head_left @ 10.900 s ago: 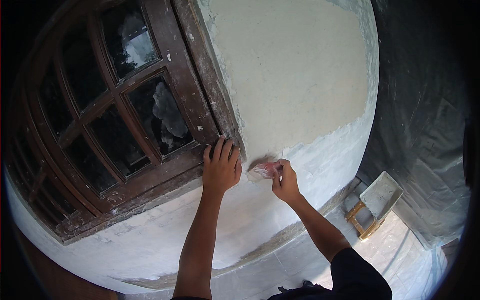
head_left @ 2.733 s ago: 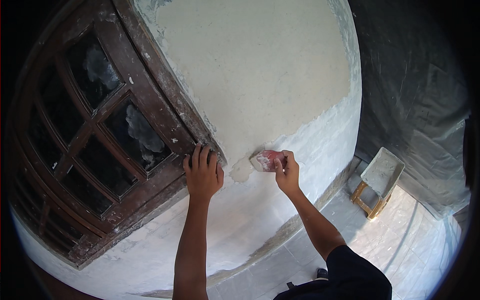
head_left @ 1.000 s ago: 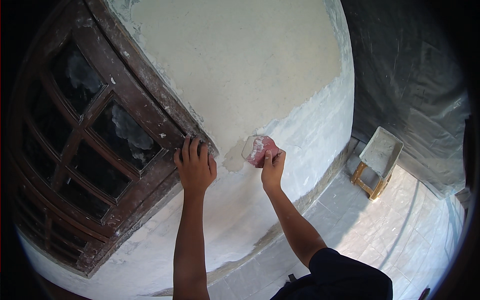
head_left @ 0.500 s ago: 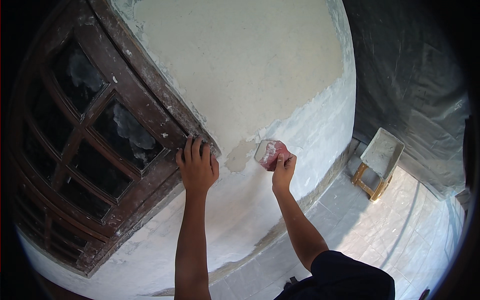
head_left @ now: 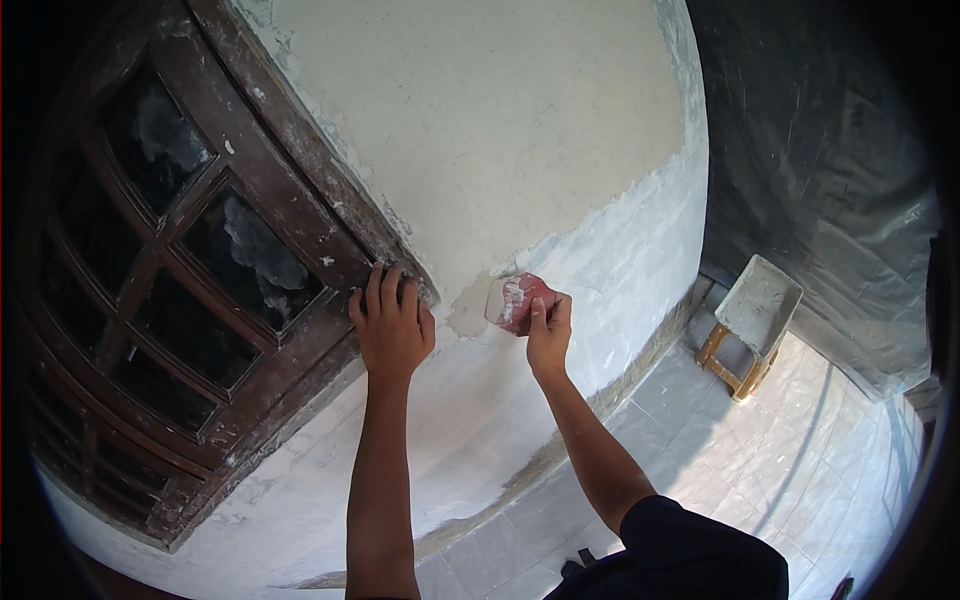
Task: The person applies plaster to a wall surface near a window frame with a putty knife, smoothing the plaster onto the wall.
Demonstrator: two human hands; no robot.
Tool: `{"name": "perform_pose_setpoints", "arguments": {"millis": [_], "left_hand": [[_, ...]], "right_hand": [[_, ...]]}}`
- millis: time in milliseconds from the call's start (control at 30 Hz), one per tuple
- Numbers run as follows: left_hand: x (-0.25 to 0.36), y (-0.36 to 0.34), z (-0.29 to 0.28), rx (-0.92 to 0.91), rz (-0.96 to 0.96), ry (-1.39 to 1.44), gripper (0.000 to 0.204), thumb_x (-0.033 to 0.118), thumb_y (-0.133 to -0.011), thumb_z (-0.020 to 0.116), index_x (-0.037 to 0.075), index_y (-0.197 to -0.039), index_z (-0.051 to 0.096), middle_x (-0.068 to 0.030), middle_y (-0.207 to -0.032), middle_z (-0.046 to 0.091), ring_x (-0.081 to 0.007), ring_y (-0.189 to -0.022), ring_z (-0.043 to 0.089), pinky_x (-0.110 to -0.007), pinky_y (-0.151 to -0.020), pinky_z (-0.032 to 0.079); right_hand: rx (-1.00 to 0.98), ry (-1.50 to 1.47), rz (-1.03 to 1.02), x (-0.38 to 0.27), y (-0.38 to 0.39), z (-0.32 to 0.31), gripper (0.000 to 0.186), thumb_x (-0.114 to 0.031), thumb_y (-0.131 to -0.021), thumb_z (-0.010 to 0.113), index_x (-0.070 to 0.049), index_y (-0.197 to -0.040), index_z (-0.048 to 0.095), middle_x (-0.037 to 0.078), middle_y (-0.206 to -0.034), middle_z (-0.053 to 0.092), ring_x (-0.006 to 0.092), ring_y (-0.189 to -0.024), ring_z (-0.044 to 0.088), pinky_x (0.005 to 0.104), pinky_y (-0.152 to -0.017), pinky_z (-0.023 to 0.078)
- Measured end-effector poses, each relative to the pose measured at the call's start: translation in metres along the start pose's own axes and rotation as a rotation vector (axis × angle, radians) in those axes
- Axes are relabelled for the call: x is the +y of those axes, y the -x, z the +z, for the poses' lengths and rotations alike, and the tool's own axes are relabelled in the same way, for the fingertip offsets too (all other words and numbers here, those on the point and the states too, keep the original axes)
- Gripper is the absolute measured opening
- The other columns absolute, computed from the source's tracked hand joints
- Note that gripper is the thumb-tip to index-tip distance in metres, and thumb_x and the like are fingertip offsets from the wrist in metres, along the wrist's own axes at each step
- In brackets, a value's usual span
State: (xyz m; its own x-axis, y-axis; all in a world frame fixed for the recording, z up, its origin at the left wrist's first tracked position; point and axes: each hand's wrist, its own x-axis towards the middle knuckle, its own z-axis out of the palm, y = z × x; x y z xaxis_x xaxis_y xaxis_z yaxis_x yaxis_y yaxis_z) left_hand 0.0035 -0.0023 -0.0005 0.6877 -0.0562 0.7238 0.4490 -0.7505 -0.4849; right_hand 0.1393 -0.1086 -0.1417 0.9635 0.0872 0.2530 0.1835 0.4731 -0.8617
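Observation:
My left hand rests with fingers apart on the lower corner of a brown, paint-flecked wooden window frame. To its right, my right hand grips a red plastic spreader smeared with pale filler, held flat at the wall, though contact is hard to tell. Beside the spreader, a small beige patch of filler joins the broad coated area of the wall. Below that, the wall surface is whiter and streaky.
A rectangular tray of pale compound stands on a small yellowish stool at the right, on the tiled floor. Dark plastic sheeting hangs behind it. Multi-paned glass fills the window at left.
Over ten seconds a beige patch has appeared below the window corner and the view has shifted. In the last half second, the spreader moved slightly left and up; my left hand stayed put.

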Motion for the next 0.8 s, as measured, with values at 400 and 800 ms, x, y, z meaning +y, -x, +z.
{"name": "perform_pose_setpoints", "arguments": {"millis": [400,800], "left_hand": [[0.000,-0.001,0.000,0.005,0.005,-0.001,0.032,0.022,-0.080,0.058,0.009,-0.109,0.056,-0.0112,-0.129,0.047,-0.0322,-0.128,0.041,-0.054,-0.098,0.030],[0.000,0.001,0.001,0.007,0.003,0.001,0.030,0.022,-0.081,0.058,0.009,-0.108,0.056,-0.0113,-0.129,0.047,-0.0322,-0.128,0.040,-0.054,-0.098,0.030]], "right_hand": [[0.038,0.082,0.009,0.013,0.005,-0.005,0.017,-0.015,-0.096,0.054,-0.001,-0.104,0.048,0.012,-0.082,0.060,0.0158,-0.074,0.057,0.0320,-0.071,0.048],[0.071,0.119,0.043,0.001,0.011,-0.010,0.017,-0.014,-0.097,0.052,0.000,-0.105,0.047,0.013,-0.089,0.061,0.0160,-0.078,0.058,0.0310,-0.073,0.048]]}}
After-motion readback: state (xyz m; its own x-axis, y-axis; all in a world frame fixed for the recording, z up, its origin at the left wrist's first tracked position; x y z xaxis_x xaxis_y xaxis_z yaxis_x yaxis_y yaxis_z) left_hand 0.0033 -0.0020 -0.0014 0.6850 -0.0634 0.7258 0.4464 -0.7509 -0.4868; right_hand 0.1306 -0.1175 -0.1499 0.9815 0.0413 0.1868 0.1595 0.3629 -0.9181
